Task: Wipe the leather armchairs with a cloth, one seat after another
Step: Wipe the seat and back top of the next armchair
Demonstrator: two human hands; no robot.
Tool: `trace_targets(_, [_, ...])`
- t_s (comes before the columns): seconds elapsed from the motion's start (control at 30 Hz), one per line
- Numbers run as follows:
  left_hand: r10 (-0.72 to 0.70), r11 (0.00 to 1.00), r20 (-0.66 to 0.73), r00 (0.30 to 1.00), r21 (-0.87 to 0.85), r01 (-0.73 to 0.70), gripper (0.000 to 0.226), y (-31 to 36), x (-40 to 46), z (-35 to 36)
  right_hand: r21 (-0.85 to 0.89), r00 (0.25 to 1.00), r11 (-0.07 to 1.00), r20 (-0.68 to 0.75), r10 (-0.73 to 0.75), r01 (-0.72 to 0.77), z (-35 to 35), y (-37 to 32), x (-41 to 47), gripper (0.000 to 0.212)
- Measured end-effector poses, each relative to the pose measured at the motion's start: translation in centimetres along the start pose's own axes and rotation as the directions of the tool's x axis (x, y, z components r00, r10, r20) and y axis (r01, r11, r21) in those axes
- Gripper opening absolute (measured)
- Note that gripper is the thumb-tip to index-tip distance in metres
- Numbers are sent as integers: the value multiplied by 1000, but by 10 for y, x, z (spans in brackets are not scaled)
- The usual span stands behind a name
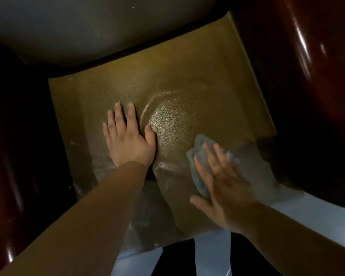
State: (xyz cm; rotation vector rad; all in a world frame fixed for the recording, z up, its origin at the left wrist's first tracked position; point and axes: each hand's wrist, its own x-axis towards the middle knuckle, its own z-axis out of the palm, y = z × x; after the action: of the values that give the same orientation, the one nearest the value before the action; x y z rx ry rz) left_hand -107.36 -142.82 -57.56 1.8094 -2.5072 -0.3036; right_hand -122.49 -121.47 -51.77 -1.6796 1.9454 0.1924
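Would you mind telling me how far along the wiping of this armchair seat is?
Mid-wipe. The right hand presses the grey cloth flat on the seat cushion, front right; the left hand braces on its middle. No finished area is discernible. The dark glossy armrests are untouched now.

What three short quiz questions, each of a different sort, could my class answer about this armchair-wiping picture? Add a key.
1. True or false: the left hand holds the cloth.
2. Which lies nearer the seat's front edge? A) left hand B) right hand
3. Fill in: the armrests beside the seat cushion are glossy dark ____.

Key:
1. False; it lies flat on the bare seat cushion.
2. B
3. Wood
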Motion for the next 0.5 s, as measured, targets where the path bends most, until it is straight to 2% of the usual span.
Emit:
trace_targets(0.07, [-10,1000,27,1000,-4,10,75,3,0,-5,27,997,997,33,-73,72,-1,12,-3,96])
trace_targets(0.13, [-13,1000,35,999,5,12,75,4,0,-6,-47,997,996,-15,-82,81,-9,44,27,89])
trace_targets(0.2, [-6,1000,43,999,5,6,74,2,0,-6,-81,997,994,-17,73,-74,-32,80,72,97])
trace_targets(0.27, [-5,1000,41,999,14,4,73,1,-1,-5,77,955,952,-6,298,-296,-57,101,103,88])
trace_targets(0.33, [-6,1000,47,999,7,6,72,2,-2,-5,168,923,912,-19,383,-375,-56,89,101,80])
trace_targets(0.37, [-15,1000,57,998,-7,16,72,4,-3,-6,148,932,927,-63,356,-344,-45,77,83,81])
trace_targets(0.43, [-65,997,83,994,-32,68,77,16,-15,-8,53,972,983,-145,183,-177,-15,53,29,83])
trace_targets(0.5, [-83,995,102,991,-43,88,85,39,-37,-8,-16,997,999,-77,28,-30,14,35,-31,87])
